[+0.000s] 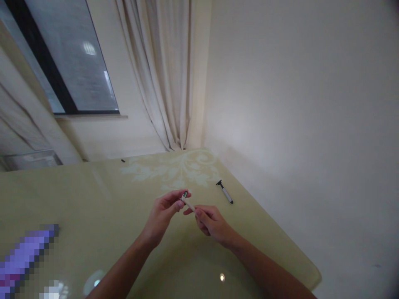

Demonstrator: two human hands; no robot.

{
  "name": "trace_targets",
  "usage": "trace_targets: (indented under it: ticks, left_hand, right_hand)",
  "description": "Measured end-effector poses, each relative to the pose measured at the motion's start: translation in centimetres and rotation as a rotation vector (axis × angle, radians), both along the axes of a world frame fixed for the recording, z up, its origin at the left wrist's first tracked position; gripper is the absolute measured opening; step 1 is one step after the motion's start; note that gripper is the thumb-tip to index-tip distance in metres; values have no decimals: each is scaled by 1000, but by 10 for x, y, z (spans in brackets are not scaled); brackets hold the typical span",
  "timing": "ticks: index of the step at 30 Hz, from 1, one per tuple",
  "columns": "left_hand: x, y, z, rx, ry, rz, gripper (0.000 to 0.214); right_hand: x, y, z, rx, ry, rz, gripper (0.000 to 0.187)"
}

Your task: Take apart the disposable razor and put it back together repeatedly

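Observation:
Over the table, a cream-handled razor [189, 204] is held between both hands. My left hand [162, 212] pinches it at the head end, where a small dark and green piece shows by the fingertips. Lower down, the fingers of my right hand [212, 224] are closed around the end of the handle. Whether the dark piece is fixed to the razor or loose I cannot tell. Another razor [226, 194], with a grey handle and black head, lies on the table beyond my right hand, touched by neither hand.
The glossy greenish-yellow table [102, 216] carries a pale floral pattern and meets a white wall [296, 124] on the right. A small black piece [123, 160] lies near its far edge. A blurred-out purple object [28, 255] is at the left. Curtains [168, 74] hang behind.

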State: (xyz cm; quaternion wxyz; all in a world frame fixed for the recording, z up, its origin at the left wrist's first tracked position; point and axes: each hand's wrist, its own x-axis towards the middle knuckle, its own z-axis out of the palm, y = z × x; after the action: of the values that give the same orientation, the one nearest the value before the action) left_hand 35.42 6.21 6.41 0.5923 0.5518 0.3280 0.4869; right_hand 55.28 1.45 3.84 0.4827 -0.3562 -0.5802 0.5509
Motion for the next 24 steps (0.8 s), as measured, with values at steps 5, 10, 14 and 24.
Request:
trace_targets:
  ticks: [5,10,14,24]
  left_hand:
    - [1,0,2,4,6,-8,35]
    - [0,0,3,-6,15,5,35]
    - [0,0,2,-13,-8,-18,34]
    - [-2,4,0,18,12,11,36]
  right_hand:
    - [3,2,-1,29,-27,-131,59]
    - [0,1,0,-18,-12,-42,62]
    - [-1,1,0,-13,14,-134,59]
    - [3,-1,5,-41,54,-104,57]
